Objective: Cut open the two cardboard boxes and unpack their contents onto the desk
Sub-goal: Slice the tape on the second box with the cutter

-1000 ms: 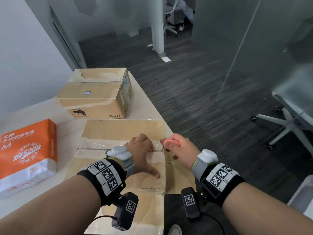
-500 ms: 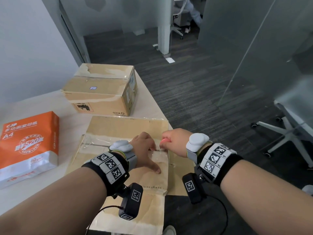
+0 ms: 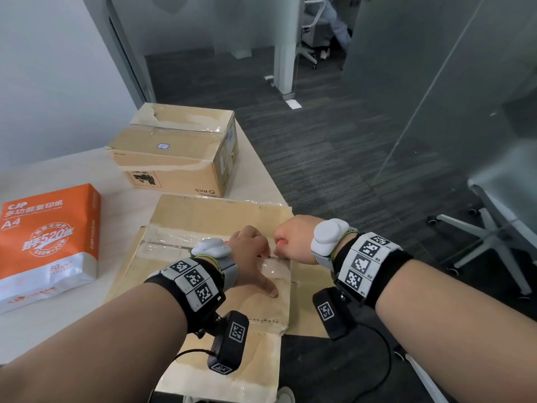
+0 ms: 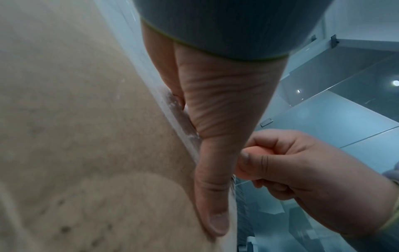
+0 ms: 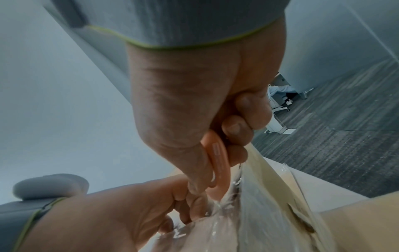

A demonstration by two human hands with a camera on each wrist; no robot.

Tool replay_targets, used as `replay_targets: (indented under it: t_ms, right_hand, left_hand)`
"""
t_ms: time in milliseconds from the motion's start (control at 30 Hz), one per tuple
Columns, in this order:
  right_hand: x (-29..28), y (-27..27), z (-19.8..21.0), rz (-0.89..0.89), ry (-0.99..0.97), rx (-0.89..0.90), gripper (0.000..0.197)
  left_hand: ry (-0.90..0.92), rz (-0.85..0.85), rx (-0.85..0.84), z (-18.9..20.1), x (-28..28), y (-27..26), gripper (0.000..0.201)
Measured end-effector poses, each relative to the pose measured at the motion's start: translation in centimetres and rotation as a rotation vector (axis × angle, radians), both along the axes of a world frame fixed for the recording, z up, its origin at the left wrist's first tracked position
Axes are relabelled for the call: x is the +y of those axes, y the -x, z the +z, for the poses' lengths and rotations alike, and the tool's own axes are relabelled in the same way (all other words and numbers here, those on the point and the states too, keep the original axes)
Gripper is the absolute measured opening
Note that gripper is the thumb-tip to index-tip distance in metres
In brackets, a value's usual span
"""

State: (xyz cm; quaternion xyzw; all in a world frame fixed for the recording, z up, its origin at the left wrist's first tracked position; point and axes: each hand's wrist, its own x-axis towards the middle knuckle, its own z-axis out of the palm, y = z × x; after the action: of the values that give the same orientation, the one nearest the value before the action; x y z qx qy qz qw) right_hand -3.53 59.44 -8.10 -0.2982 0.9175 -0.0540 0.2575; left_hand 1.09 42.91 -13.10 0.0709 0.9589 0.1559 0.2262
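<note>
A wide, flat cardboard box (image 3: 215, 219) lies at the desk's near right edge, its seam covered in clear tape (image 3: 171, 238). My left hand (image 3: 255, 263) presses on its top, thumb (image 4: 213, 187) stretched flat and fingertips bent onto the tape. Just to its right, my right hand (image 3: 286, 242) grips a pink-orange cutter (image 5: 218, 163) in a fist. The cutter's tip is down in the tape at the box's right edge, close to my left fingers (image 5: 190, 204). A second, taped box (image 3: 180, 152) stands behind, untouched.
An orange and white ream of A4 paper (image 3: 49, 237) lies on the desk (image 3: 58, 324) to the left. The desk's right edge runs along both boxes, with dark carpet below. An office chair (image 3: 499, 216) stands to the right, by a glass wall.
My right hand has turned knuckles-up and moved left to the tape seam, right beside my left hand. The cutter, visible in the fist before, is now hidden in the head view.
</note>
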Motion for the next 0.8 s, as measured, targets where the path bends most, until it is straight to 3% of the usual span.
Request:
replay_targets:
  t_ms: [133,267,800]
  right_hand:
    - [0.2,0.0,0.1,-0.002,0.021,-0.012,0.02]
    - [-0.1,-0.1,-0.1,-0.063,0.09,-0.043,0.03]
    - [-0.9,-0.1,-0.5,-0.096,0.056,-0.065,0.028]
  left_hand:
    - [-0.002,-0.003,0.001,0.0,-0.1,0.0,0.073]
    - [-0.006,-0.002,0.007,0.0,0.0,0.1,0.075]
    - [-0.028,0.015,0.008,-0.5,-0.1,0.1,0.075]
